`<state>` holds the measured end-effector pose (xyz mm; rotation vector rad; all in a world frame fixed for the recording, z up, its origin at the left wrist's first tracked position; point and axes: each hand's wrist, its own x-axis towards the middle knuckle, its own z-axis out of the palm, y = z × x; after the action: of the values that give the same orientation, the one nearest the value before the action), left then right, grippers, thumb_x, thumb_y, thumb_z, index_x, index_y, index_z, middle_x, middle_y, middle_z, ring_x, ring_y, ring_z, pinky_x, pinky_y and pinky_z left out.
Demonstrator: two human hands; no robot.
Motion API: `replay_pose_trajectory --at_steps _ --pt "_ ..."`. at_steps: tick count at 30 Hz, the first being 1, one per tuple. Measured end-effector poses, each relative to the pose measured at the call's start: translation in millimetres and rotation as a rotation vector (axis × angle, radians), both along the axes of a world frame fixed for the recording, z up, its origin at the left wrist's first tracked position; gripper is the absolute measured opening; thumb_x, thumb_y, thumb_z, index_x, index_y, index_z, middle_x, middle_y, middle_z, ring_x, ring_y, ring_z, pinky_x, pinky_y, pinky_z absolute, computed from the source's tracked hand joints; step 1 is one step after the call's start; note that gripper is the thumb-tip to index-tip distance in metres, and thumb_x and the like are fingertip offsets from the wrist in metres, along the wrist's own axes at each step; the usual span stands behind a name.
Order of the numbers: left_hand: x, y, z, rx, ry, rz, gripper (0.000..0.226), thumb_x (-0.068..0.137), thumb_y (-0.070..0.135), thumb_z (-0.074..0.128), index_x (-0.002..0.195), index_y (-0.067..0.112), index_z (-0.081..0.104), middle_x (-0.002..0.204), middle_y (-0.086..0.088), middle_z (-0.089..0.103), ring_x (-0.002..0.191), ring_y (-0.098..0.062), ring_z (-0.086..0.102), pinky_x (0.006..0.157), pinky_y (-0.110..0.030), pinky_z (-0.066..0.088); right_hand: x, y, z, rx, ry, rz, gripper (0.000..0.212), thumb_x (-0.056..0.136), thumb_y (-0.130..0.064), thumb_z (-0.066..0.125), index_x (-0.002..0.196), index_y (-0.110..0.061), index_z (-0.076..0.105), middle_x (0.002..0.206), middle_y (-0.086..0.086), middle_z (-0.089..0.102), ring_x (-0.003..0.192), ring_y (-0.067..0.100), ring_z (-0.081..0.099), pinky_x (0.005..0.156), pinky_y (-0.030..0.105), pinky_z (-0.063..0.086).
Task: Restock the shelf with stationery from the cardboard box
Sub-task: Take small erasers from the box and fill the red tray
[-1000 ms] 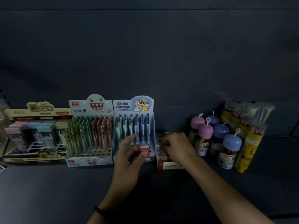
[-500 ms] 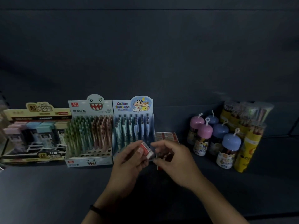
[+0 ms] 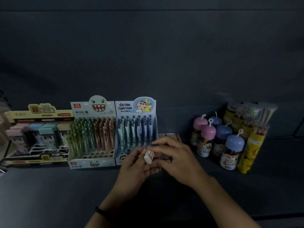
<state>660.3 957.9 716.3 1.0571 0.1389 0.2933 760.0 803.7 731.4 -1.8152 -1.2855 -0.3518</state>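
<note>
Small white box gripped by left hand and right hand, directly in front of the Crayon Shin-chan pen display. Shark-faced pen display adjoins that display's left side; red-and-white carton sits just right of it; capped jars stand farther right.

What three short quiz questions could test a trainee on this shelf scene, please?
1. True or false: the small white box lies on the shelf.
2. Which stands directly left of the Crayon Shin-chan pen display? A. shark-face pen display B. yellow tubes C. red carton
3. How many jars have pink lids?
Key: 1 false, the left hand and right hand hold it above the shelf; 2 A; 3 two.
</note>
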Motion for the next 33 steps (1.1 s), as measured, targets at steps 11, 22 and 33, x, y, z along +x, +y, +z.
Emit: replay_pose_trajectory --at_steps 11,22,33 --pt "11 -1 -23 1.368 -0.257 0.245 0.022 0.093 0.018 0.079 0.108 0.032 0.073 0.117 0.021 0.057 0.115 -0.010 0.059 0.097 -0.024 0.048 46 -34 17 -0.258 0.086 -0.391 0.015 0.094 -0.018 0.076 0.107 -0.022 0.075 0.106 -0.008 0.072 0.099 0.011 0.066 0.089 0.033 0.054" --pt "14 -2 -30 1.509 -0.154 0.172 0.033 0.092 0.017 0.079 0.119 0.035 0.073 0.119 0.030 0.056 0.115 -0.002 0.053 0.096 -0.019 0.047 73 -7 -2 -0.639 -0.027 -0.633 0.006 0.093 -0.010 0.066 0.095 -0.014 0.070 0.105 0.006 0.068 0.094 0.027 0.070 0.071 0.037 0.055" --pt "4 -9 -25 1.481 -0.186 0.173 0.037 0.087 0.024 0.080 0.118 0.038 0.065 0.126 0.017 0.049 0.117 -0.016 0.049 0.097 -0.035 0.049 24 -30 20 -0.595 0.172 -0.616 0.024 0.096 -0.032 0.049 0.101 -0.023 0.071 0.106 0.000 0.072 0.094 0.022 0.067 0.079 0.039 0.057"
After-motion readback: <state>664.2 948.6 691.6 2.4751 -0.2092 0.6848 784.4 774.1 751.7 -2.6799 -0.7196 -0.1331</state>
